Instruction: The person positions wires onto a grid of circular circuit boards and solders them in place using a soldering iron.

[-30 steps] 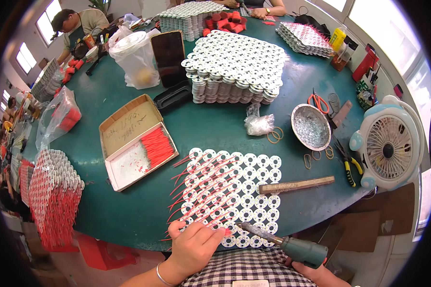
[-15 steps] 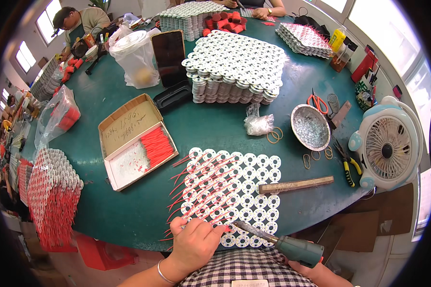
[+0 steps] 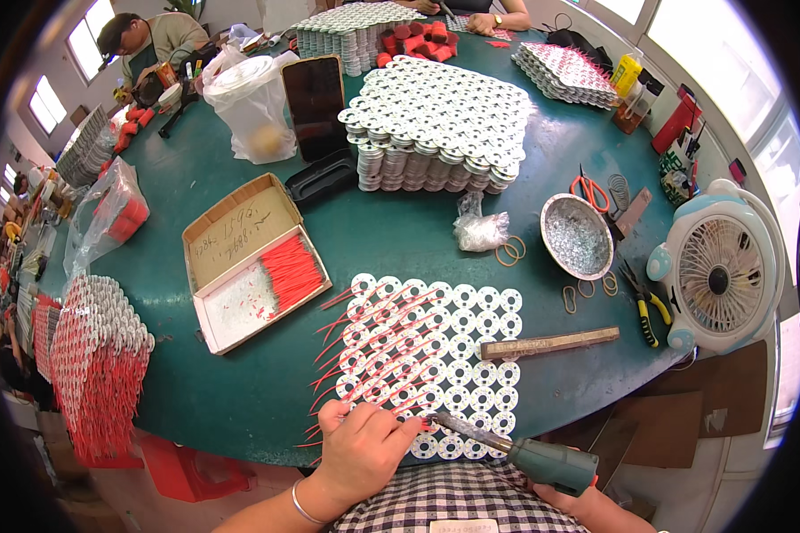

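Currently, my left hand (image 3: 364, 444) lies palm-down on the near edge of the sheet of white discs (image 3: 436, 364), fingers (image 3: 391, 426) curled and drawn together, their tips pressing on the red fuse strips (image 3: 373, 355) that cross the discs. Whether the tips pinch one strip I cannot tell. My left wrist, with a thin bangle (image 3: 300, 505), enters from the lower edge and angles up and to the right.

My right hand (image 3: 587, 499) is mostly out of frame; its fingers wrap shut around the green handle of the tool (image 3: 507, 449). The tool's dark metal tip meets the discs just right of my left fingertips.

Beyond my fingers, a wooden bar (image 3: 549, 342) lies across the far right corner of the sheet. Further left, well apart, stands an open cardboard box (image 3: 251, 262) holding more red strips.
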The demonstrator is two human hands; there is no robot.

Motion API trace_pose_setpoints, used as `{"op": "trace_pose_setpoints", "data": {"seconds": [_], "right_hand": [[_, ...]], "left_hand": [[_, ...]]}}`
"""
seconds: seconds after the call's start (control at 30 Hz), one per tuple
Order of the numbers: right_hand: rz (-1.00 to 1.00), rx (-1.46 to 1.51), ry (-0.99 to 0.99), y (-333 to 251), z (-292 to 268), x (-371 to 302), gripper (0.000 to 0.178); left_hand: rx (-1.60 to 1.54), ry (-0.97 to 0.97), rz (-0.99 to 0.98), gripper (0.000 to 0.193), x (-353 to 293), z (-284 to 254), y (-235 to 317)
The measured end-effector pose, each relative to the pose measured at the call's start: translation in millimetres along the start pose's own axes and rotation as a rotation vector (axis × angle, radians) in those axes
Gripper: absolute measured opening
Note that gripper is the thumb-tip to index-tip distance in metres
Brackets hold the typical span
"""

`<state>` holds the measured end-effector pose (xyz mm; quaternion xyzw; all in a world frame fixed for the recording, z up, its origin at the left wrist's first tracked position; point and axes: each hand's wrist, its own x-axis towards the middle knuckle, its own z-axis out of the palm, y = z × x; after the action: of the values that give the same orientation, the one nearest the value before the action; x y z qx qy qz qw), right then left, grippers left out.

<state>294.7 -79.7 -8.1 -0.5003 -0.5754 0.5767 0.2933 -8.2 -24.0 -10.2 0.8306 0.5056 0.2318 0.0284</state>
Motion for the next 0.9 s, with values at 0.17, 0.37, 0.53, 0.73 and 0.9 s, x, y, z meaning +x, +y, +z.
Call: {"op": "trace_pose_setpoints", "data": {"seconds": [0.17, 0.37, 0.53, 0.73, 0.9], "right_hand": [[0.008, -0.022, 0.002, -1.7, 0.4, -1.4, 0.031], [-0.061, -0.170, -0.100, -1.4, -6.5, 0.9, 0.036], [0.007, 0.145, 0.080, 11.8, -4.0, -10.4, 0.050], [0.070, 0.214, 0.119, 10.3, -7.3, -17.4, 0.050], [0.065, 0.118, 0.023, 3.2, -6.5, -10.0, 0.048]], "left_hand": [[0.006, 0.009, 0.009, 0.010, 1.7, -1.4, 2.3], [0.025, 0.009, 0.005, 0.009, 1.5, -3.4, 2.0], [-0.003, -0.062, -0.001, 0.011, 1.8, -15.5, -4.7], [0.011, 0.044, -0.008, 0.020, -4.0, -45.8, 2.6], [-0.045, 0.073, 0.062, 0.020, 0.0, -9.8, 3.9]]}}
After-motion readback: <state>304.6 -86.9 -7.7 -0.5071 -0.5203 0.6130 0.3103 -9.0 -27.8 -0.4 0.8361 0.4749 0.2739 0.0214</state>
